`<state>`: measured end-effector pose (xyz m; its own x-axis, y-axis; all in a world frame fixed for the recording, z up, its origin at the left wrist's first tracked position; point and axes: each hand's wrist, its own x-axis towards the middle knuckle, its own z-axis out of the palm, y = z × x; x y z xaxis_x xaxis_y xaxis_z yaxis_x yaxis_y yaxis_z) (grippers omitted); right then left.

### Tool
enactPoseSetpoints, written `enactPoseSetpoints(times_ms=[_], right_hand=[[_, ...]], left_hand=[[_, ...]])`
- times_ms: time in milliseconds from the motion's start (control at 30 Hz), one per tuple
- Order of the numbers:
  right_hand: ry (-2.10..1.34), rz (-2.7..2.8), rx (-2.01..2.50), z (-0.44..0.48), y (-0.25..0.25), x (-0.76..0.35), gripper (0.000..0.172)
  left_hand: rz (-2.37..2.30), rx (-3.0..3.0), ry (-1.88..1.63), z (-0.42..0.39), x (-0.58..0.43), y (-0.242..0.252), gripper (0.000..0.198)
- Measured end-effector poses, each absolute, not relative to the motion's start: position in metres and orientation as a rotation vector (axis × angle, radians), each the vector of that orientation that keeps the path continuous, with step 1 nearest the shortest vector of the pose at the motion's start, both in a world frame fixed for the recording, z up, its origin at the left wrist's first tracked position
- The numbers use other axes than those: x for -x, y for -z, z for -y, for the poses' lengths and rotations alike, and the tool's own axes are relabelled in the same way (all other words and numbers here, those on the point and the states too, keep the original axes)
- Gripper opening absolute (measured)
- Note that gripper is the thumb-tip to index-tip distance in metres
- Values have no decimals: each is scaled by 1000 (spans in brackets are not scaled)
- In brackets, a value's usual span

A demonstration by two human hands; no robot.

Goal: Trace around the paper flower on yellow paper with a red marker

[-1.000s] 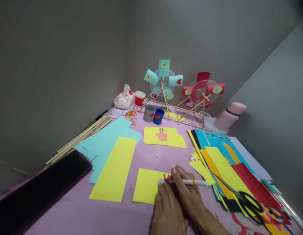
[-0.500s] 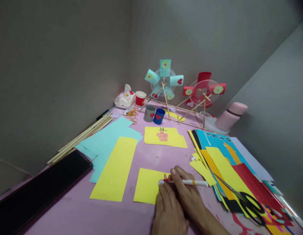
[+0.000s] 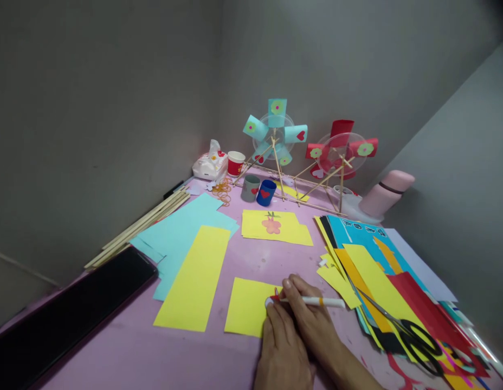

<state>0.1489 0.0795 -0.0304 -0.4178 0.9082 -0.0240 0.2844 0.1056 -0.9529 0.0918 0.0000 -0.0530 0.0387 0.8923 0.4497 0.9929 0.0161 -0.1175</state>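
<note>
A yellow paper square [image 3: 246,307] lies on the pink table in front of me. My left hand [image 3: 282,344] rests flat on its right part, fingertips beside a small shape with red colouring [image 3: 271,300]. My right hand [image 3: 306,311] pinches a white marker [image 3: 327,302], its tip pointing left at that shape. The two hands touch each other. Farther back lies a yellow sheet [image 3: 290,227] with a reddish flower drawing [image 3: 271,224]. A long yellow strip [image 3: 194,279] is to the left, over light blue sheets [image 3: 194,214].
A black phone [image 3: 81,314] and wooden sticks [image 3: 141,225] lie left. Scissors [image 3: 414,330] rest on coloured papers [image 3: 416,298] at right. Behind stand a blue wheel model [image 3: 276,130], a red one [image 3: 341,151], paper rings [image 3: 266,193], a cup [image 3: 236,163] and a pink bottle [image 3: 385,194].
More red shows on the small shape beside the marker tip. The whole view has shifted slightly, and both hands stay in nearly the same place on the paper.
</note>
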Motion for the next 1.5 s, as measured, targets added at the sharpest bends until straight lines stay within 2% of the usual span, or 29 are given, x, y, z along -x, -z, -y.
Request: enactPoseSetpoints(times_ms=[600,1500], right_hand=[[-1290,1867,1240,-78,26,-148,43],[-1248,1987,1174,-81,20,-144,44]], left_hand=[[1883,1899,395,0,-93,59,63],[1878,1898,398,0,-93,57,70]])
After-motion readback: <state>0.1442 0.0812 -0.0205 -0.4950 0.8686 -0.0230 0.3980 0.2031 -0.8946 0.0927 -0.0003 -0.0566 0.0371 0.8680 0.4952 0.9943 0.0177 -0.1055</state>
